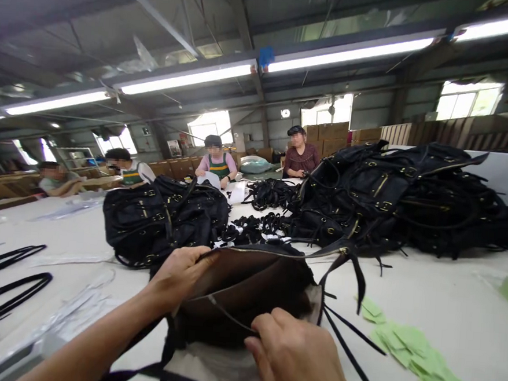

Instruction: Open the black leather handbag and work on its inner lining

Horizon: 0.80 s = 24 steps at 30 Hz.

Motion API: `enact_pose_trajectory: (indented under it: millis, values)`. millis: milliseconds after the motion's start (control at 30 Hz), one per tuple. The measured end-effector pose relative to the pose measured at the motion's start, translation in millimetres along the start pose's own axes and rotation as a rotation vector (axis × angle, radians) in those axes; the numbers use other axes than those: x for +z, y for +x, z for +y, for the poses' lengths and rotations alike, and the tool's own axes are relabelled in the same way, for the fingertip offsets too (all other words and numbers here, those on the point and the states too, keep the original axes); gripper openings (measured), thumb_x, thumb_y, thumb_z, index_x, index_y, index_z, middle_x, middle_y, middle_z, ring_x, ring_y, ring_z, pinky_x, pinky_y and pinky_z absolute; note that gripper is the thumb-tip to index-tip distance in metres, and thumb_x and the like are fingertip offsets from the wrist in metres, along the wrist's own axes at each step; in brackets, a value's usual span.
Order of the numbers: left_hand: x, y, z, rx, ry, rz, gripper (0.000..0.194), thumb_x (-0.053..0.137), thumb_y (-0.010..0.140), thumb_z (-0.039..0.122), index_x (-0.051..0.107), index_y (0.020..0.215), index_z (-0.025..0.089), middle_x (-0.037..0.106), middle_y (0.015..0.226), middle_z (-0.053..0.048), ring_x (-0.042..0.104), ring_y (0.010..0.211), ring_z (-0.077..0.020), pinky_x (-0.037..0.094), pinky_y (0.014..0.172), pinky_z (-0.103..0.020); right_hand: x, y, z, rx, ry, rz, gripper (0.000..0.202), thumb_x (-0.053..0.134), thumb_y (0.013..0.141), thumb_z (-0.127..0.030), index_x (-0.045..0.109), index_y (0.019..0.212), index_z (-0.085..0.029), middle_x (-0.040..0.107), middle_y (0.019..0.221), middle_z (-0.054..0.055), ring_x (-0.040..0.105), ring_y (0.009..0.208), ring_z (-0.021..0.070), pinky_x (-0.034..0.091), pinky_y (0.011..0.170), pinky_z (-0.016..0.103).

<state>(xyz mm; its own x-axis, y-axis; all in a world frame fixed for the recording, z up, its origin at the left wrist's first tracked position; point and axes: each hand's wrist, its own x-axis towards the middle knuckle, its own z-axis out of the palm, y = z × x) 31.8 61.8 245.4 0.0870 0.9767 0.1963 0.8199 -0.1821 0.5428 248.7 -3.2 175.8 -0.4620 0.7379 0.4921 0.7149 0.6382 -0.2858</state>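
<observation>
both hands (pixel 298 356) (pixel 178 275) grip clamped on open bag's (pixel 247 283) rim; bare table (pixel 438 296) rightward.

The right hand (pixel 298 356) ran off the bottom edge with its fingers tucked behind the open bag's (pixel 247 289) rim, the bag's lower part was cut off too, its dark inside showed no contents, and the green slips (pixel 416 353) were perhaps labels, too blurred to read.
</observation>
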Motion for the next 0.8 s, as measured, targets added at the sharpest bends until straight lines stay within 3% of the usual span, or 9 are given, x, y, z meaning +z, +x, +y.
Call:
enact_pose_trajectory:
  millis: [100, 167, 267, 333, 400, 467, 567, 700, 800]
  values:
    - [16.8, -17, 5, -0.003, -0.043, -0.068, 0.048, 0.039, 0.087, 0.054, 0.065, 0.069, 0.017, 0.061, 0.065, 0.001, 0.054, 0.064, -0.0168, 0.039, 0.057, -0.022, 1, 4, 0, -0.025, -0.063, -0.240, 0.010, 0.067, 0.078, -0.029, 0.068, 0.076, -0.020, 0.067, 0.069, 0.007, 0.058, 0.050, 0.0194, 0.014, 0.041, 0.031]
    - [27.3, -28, 10, -0.014, -0.064, -0.084, 0.049, 0.040, 0.086, 0.054, 0.064, 0.067, 0.016, 0.058, 0.063, 0.001, 0.052, 0.063, -0.0165, 0.039, 0.056, -0.022, -6, 3, 1, -0.093, -0.031, -0.307, 0.015, 0.071, 0.075, -0.034, 0.068, 0.071, -0.019, 0.068, 0.067, 0.006, 0.058, 0.050, 0.0192, 0.015, 0.040, 0.031]
    - [33.8, -40, 16, -0.042, -0.102, -0.102, 0.048, 0.044, 0.084, 0.055, 0.062, 0.063, 0.016, 0.054, 0.059, 0.001, 0.049, 0.060, -0.0150, 0.037, 0.053, -0.021, -25, -3, 12, -0.027, 0.083, -0.108, 0.017, 0.061, 0.086, -0.034, 0.067, 0.074, -0.022, 0.068, 0.072, 0.002, 0.061, 0.058, 0.0175, 0.028, 0.047, 0.028]
    - [31.3, -43, 18, -0.063, -0.127, -0.112, 0.047, 0.046, 0.083, 0.056, 0.062, 0.064, 0.016, 0.054, 0.058, 0.002, 0.048, 0.059, -0.0143, 0.037, 0.051, -0.020, -41, -9, 29, 0.146, 0.122, 0.100, 0.021, 0.053, 0.091, -0.035, 0.066, 0.077, -0.025, 0.068, 0.075, 0.001, 0.061, 0.065, 0.0176, 0.035, 0.056, 0.027]
    - [24.9, -45, 16, -0.094, -0.182, -0.096, 0.046, 0.047, 0.083, 0.057, 0.063, 0.068, 0.016, 0.059, 0.062, 0.000, 0.051, 0.058, -0.0148, 0.040, 0.050, -0.021, -56, -14, 47, 0.321, 0.082, 0.219, 0.025, 0.054, 0.089, -0.043, 0.064, 0.075, -0.025, 0.066, 0.072, 0.001, 0.060, 0.065, 0.0188, 0.036, 0.058, 0.028]
    - [16.6, -46, 15, -0.153, -0.340, -0.043, 0.044, 0.050, 0.082, 0.057, 0.063, 0.073, 0.016, 0.064, 0.065, -0.002, 0.056, 0.057, -0.0161, 0.046, 0.051, -0.023, -66, -19, 62, 0.445, 0.016, 0.253, 0.031, 0.055, 0.086, -0.049, 0.062, 0.069, -0.025, 0.063, 0.066, 0.001, 0.057, 0.060, 0.0188, 0.034, 0.056, 0.028]
    - [3.9, -48, 15, -0.233, -0.673, 0.089, 0.040, 0.062, 0.077, 0.055, 0.066, 0.087, 0.016, 0.068, 0.066, -0.003, 0.064, 0.063, -0.0202, 0.055, 0.062, -0.031, -71, -21, 69, 0.500, -0.023, 0.307, 0.038, 0.054, 0.085, -0.058, 0.058, 0.067, -0.024, 0.053, 0.054, -0.001, 0.050, 0.050, 0.0163, 0.031, 0.049, 0.026]
    - [-4.0, -49, 26, -0.275, -0.882, 0.271, 0.045, 0.069, 0.073, 0.051, 0.064, 0.104, 0.019, 0.072, 0.077, -0.003, 0.069, 0.072, -0.0221, 0.056, 0.054, -0.026, -66, -20, 62, 0.478, 0.030, 0.441, 0.047, 0.049, 0.081, -0.069, 0.057, 0.088, -0.023, 0.038, 0.045, -0.006, 0.039, 0.037, 0.0136, 0.026, 0.041, 0.025]
    - [1.2, -52, 34, -0.372, -0.986, 0.415, 0.038, 0.067, 0.075, 0.042, 0.061, 0.106, 0.022, 0.073, 0.083, -0.001, 0.070, 0.074, -0.0201, 0.055, 0.049, -0.023, -60, -20, 58, 0.472, 0.045, 0.343, 0.055, 0.054, 0.074, -0.073, 0.059, 0.096, -0.023, 0.042, 0.046, -0.006, 0.041, 0.037, 0.0149, 0.028, 0.042, 0.026]
